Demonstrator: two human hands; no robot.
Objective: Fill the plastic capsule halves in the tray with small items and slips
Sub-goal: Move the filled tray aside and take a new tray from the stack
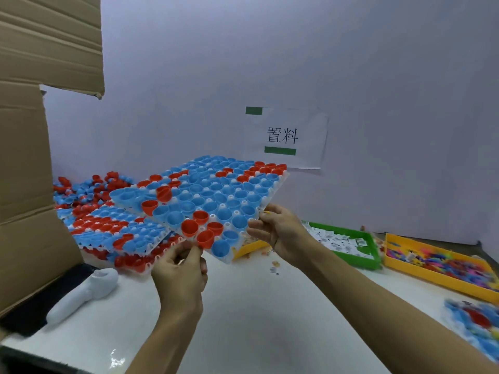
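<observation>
Above the white table, both hands gripping a tilted tray of capsule halves, left hand at its near corner, right hand at its side edge

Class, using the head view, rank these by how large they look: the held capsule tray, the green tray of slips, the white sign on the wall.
1. Held capsule tray, nearest the camera, so flattered.
2 and 3. White sign and green tray: too alike to rank.

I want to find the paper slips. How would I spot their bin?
Start at the wall sign and look down to the table, right of the right hand. The green bin sits there, with small white slips inside. The bins beside it are yellow.
</observation>
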